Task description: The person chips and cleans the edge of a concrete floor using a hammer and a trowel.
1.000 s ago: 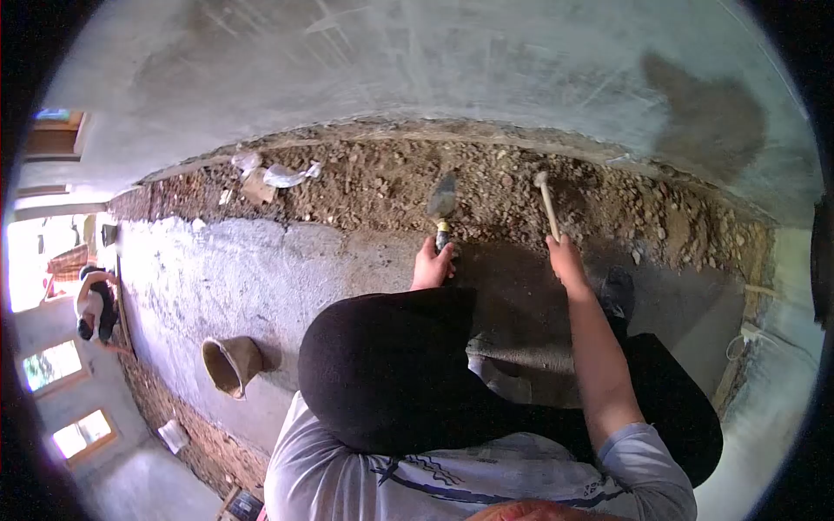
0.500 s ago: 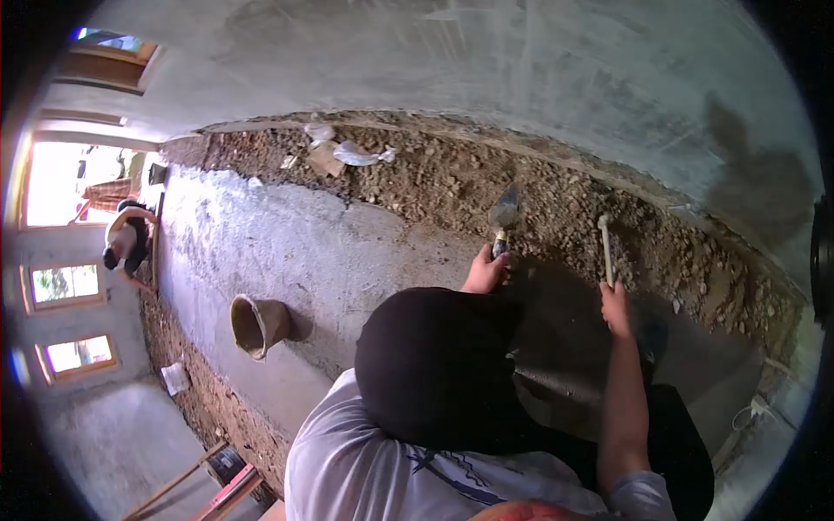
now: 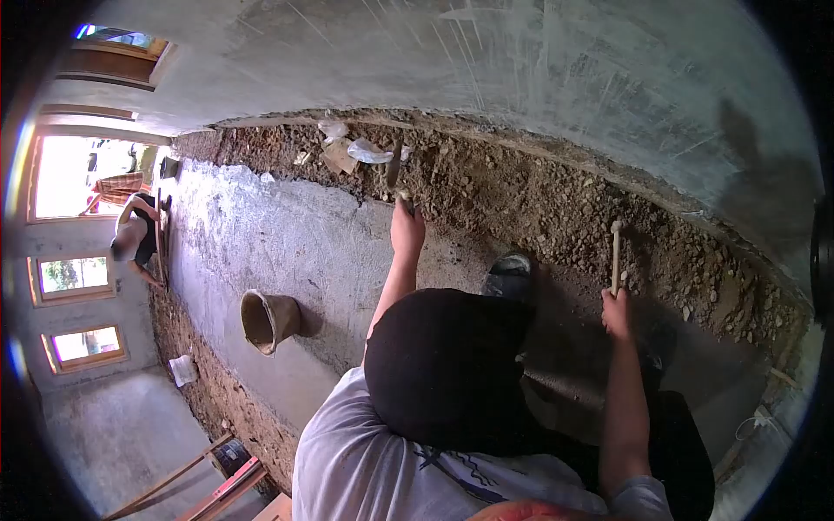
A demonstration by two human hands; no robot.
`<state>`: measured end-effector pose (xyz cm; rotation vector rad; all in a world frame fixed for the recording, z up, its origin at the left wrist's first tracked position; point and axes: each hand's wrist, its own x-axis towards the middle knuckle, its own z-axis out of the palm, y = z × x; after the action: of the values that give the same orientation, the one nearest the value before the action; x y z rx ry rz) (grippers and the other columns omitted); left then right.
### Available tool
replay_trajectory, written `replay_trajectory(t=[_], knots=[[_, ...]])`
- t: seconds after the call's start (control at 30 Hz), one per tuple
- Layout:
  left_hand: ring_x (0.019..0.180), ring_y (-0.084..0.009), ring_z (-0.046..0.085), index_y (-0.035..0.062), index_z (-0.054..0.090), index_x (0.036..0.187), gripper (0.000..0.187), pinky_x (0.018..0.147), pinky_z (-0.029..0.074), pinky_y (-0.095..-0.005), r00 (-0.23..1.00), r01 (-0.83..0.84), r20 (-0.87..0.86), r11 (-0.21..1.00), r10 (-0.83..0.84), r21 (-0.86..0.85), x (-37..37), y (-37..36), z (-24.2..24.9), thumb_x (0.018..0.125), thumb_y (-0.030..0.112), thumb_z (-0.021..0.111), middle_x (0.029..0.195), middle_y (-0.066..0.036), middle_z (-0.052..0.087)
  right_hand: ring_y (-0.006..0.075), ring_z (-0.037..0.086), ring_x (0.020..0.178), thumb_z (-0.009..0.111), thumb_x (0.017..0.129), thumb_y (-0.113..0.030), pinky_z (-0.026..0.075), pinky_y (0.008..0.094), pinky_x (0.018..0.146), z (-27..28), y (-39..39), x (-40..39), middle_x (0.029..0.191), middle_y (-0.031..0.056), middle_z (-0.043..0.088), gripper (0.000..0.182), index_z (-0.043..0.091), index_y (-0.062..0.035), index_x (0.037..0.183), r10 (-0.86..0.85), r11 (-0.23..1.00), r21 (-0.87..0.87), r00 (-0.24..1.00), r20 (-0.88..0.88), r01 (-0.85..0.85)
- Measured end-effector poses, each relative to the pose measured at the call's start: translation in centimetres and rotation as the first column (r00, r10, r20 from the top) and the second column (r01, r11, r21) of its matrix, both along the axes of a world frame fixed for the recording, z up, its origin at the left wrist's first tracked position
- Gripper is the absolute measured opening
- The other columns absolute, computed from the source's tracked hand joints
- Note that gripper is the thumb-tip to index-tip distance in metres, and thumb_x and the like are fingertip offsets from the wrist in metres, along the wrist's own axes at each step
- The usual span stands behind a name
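My left hand [image 3: 407,230] is closed round the handle of a trowel [image 3: 394,167], whose narrow-looking blade points at the gravel strip near some plastic scraps. My right hand [image 3: 616,313] grips a wooden-handled tool [image 3: 617,256] with a small pale head, probably a hammer, held over the gravel [image 3: 556,200]. Between my two hands, a dark shoe [image 3: 510,276] rests at the edge of the smooth grey floor.
A bucket [image 3: 269,321] lies or leans on the concrete floor [image 3: 330,252]. Plastic scraps [image 3: 369,151] sit on the gravel. A person [image 3: 136,230] crouches at the far left, by a doorway. Levels or boards [image 3: 228,491] are at the lower left. A plastered wall [image 3: 521,69] runs along the gravel.
My left hand has moved left with the trowel, from beside the shoe toward the plastic scraps. My right hand stays nearly in place with its tool.
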<state>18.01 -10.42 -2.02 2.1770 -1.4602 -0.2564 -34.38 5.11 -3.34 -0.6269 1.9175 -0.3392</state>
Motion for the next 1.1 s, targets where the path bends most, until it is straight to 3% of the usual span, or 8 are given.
replay_trajectory(t=[0.1, 0.27, 0.3, 0.5, 0.63, 0.8, 0.87, 1.1], knots=[[0.099, -0.0451, 0.069, 0.0024, 0.031, 0.153, 0.062, 0.080, 0.058, -0.0534, 0.991, 0.100, 0.029, 0.870, -0.130, 0.482, -2.1, 0.1, -0.8, 0.098, 0.019, 0.053, 0.106, -0.028, 0.068, 0.0128, 0.040, 0.038, 0.060, 0.102, -0.032, 0.032, 0.0318, 0.034, -1.5, 0.4, 0.1, 0.061, -0.0009, 0.042, 0.026, 0.046, -0.0108, 0.101, -0.076, 0.993, -0.083, 0.992, 0.103, 0.084], [0.093, -0.0400, 0.072, -0.0148, 0.019, 0.152, 0.079, 0.074, 0.061, -0.0443, 0.931, 0.279, 0.104, 0.868, -0.349, 0.412, -9.3, 4.4, -4.1, 0.093, 0.019, 0.058, 0.119, -0.030, 0.060, 0.0122, 0.038, 0.038, 0.060, 0.102, -0.033, 0.030, 0.0314, 0.034, -1.2, 0.4, 0.0, 0.064, -0.0007, 0.043, 0.025, 0.046, -0.0123, 0.103, -0.069, 0.990, -0.113, 0.993, 0.098, 0.080], [0.093, -0.0402, 0.072, -0.0151, 0.018, 0.152, 0.080, 0.073, 0.061, -0.0435, 0.929, 0.283, 0.067, 0.814, -0.364, 0.507, -11.1, 4.8, -0.7, 0.092, 0.018, 0.059, 0.117, -0.031, 0.060, 0.0122, 0.038, 0.038, 0.060, 0.102, -0.033, 0.030, 0.0314, 0.034, -1.4, 0.5, -0.1, 0.064, -0.0007, 0.043, 0.025, 0.046, -0.0123, 0.103, -0.069, 0.990, -0.114, 0.993, 0.095, 0.080], [0.093, -0.0415, 0.071, -0.0079, 0.022, 0.155, 0.074, 0.076, 0.060, -0.0479, 0.901, 0.380, -0.013, 0.776, -0.433, 0.503, -13.9, 8.7, -1.2, 0.094, 0.016, 0.056, 0.120, -0.028, 0.061, 0.0122, 0.041, 0.040, 0.060, 0.102, -0.033, 0.032, 0.0311, 0.036, -0.3, 0.2, 0.3, 0.061, -0.0008, 0.042, 0.025, 0.048, -0.0117, 0.105, -0.034, 0.992, -0.120, 0.997, 0.070, 0.042], [0.096, -0.0475, 0.067, 0.0019, 0.036, 0.149, 0.060, 0.078, 0.056, -0.0547, 0.926, 0.377, -0.151, 0.873, -0.346, 0.310, -12.2, 8.5, -0.3, 0.096, 0.021, 0.058, 0.115, -0.029, 0.064, 0.0126, 0.043, 0.041, 0.061, 0.102, -0.033, 0.033, 0.0314, 0.036, -0.7, 0.4, 0.1, 0.059, -0.0002, 0.043, 0.026, 0.048, -0.0106, 0.103, -0.009, 0.990, -0.139, 1.000, 0.020, 0.012], [0.103, -0.0500, 0.063, -0.0037, 0.053, 0.133, 0.051, 0.086, 0.052, -0.0543, 0.934, 0.318, -0.228, 0.930, -0.275, 0.183, -10.5, 6.9, 1.8, 0.096, 0.029, 0.066, 0.109, -0.032, 0.067, 0.0135, 0.046, 0.042, 0.062, 0.101, -0.034, 0.035, 0.0325, 0.038, -2.3, 0.4, -0.8, 0.060, 0.0010, 0.047, 0.027, 0.051, -0.0094, 0.103, -0.032, 0.989, -0.145, 0.999, 0.017, 0.034], [0.102, -0.0491, 0.064, -0.0026, 0.051, 0.134, 0.052, 0.085, 0.052, -0.0544, 0.932, 0.335, -0.204, 0.924, -0.298, 0.182, -10.7, 6.8, 1.8, 0.097, 0.031, 0.064, 0.108, -0.031, 0.067, 0.0304, 0.065, 0.070, 0.063, 0.100, -0.037, 0.050, 0.0444, 0.060, -1.3, 0.3, -0.7, 0.084, 0.0160, 0.064, 0.039, 0.056, -0.0007, 0.112, 0.078, 0.991, -0.096, 0.991, -0.107, -0.088], [0.101, -0.0475, 0.065, -0.0022, 0.048, 0.136, 0.050, 0.084, 0.054, -0.0537, 0.890, 0.449, -0.198, 0.867, -0.411, 0.215, -13.8, 9.0, 0.4, 0.101, 0.033, 0.059, 0.111, -0.029, 0.067, 0.0334, 0.068, 0.076, 0.064, 0.100, -0.036, 0.051, 0.0450, 0.063, 0.6, -0.1, 0.2, 0.090, 0.0183, 0.068, 0.037, 0.059, -0.0015, 0.112, 0.044, 0.998, -0.046, 0.998, -0.047, -0.046]])
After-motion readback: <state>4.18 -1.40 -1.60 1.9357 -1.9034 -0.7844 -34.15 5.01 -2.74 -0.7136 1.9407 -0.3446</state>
